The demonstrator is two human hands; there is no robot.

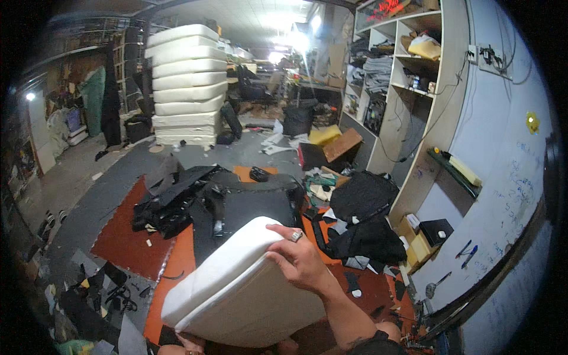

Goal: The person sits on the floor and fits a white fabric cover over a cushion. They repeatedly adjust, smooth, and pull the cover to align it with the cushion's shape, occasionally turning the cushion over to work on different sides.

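Note:
A thick white foam cushion (236, 302) stands tilted in front of me, with a seam-like groove along its side. My right hand (296, 254) is closed over its upper right corner, thumb on one side and fingers on the other. A ring shows on one finger. At the lower left corner of the cushion, my left hand (190, 342) grips the edge, mostly hidden at the picture's bottom. Just beyond the cushion lies a black upholstery cover (254, 204), spread on the floor. Beside it on the left is crumpled shiny black material (171, 207).
A tall stack of white foam cushions (189, 86) stands at the back left. Black fabric bundles (364, 198) and scraps lie to the right. Shelving (429, 112) lines the right wall. Dark offcuts (112, 290) litter the floor at left, near a red-brown mat (133, 236).

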